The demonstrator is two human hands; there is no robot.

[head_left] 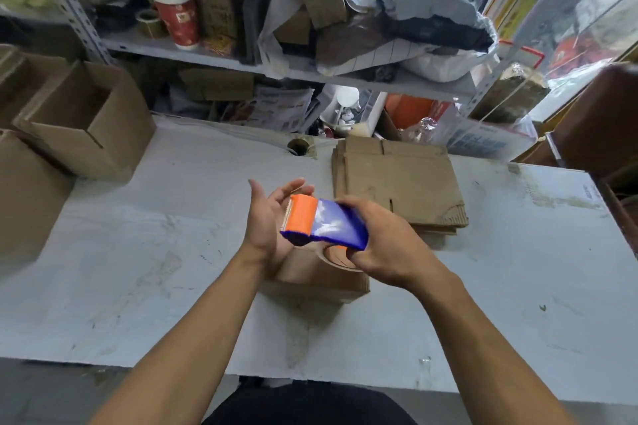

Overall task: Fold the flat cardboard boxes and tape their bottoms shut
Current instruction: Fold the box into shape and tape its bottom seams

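My right hand [386, 238] grips a blue and orange tape dispenser [324, 222] with a roll of brown tape under it, held above the table. Beside the dispenser's orange end is my left hand [272, 214], fingers straight and palm turned toward it. Below both hands a small folded cardboard box [321, 279] stands on the white table [138, 252], mostly hidden by the hands and dispenser. Behind them lies a stack of flat cardboard boxes [400, 179].
Folded open boxes [86, 124] stand at the table's left side, one at the left edge. A cluttered metal shelf [276, 69] rises behind the table. A tape roll [299, 146] lies at the table's back edge. Brown furniture stands at the right.
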